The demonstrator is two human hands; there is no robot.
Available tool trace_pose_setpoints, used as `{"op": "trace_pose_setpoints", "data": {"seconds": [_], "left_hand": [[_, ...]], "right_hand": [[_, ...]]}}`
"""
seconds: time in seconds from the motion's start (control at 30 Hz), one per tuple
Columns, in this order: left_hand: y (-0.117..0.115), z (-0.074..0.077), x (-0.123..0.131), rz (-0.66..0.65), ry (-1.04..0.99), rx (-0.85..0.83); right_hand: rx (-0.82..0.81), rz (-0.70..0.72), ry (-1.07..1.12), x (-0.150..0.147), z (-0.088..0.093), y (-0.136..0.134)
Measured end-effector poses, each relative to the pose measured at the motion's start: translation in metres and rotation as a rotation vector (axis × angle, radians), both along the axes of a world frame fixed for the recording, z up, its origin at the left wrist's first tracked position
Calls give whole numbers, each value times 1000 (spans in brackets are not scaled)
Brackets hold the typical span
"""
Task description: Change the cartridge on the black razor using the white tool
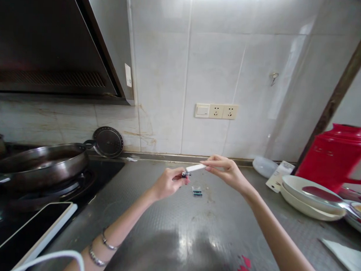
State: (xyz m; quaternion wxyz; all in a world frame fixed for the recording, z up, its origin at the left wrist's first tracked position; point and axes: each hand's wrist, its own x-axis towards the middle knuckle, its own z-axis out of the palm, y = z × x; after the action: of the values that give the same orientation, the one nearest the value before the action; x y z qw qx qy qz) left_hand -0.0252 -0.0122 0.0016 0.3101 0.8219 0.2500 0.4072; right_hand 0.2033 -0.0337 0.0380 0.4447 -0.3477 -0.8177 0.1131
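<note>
1. Pan [40, 164] on the stove [108, 170], along the tabletop's [165, 237] left edge; bowls [311, 211] and red flask [333, 156] near its back right corner; clear case [197, 190] beneath the hands.
2. White stick [196, 167], above the tabletop toward its back edge; long axis left to right.
3. Left hand [168, 183], fingers pinching a small dark piece [185, 174] at the stick's left end; right hand [226, 171], fingers pinching its right end; both angled inward.

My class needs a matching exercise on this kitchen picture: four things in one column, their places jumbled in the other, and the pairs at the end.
1. white strip
2. metal pan
3. red jug
4. socket panel

A. behind white bowls
B. on the tiled wall
C. between left hand and right hand
D. on the stove

Pairs: 1-C, 2-D, 3-A, 4-B
</note>
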Motion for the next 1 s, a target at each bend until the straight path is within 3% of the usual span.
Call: {"op": "trace_pose_setpoints", "data": {"seconds": [0.17,0.33,0.5,0.77,1.0], "left_hand": [[-1,3,-1,23,19,29],[4,-4,1,-2,-5,-2],[4,-6,1,-4,-1,57],[0,-4,3,-44,-32,9],[6,-7,0,-19,-30,-14]], "right_hand": [[13,16,-62,-5,2,-6],[28,20,-47,-5,1,-3],[135,-51,-106,-2,-3,0],[229,-104,-136,0,-3,1],[231,-177,-130,3,-6,5]]}}
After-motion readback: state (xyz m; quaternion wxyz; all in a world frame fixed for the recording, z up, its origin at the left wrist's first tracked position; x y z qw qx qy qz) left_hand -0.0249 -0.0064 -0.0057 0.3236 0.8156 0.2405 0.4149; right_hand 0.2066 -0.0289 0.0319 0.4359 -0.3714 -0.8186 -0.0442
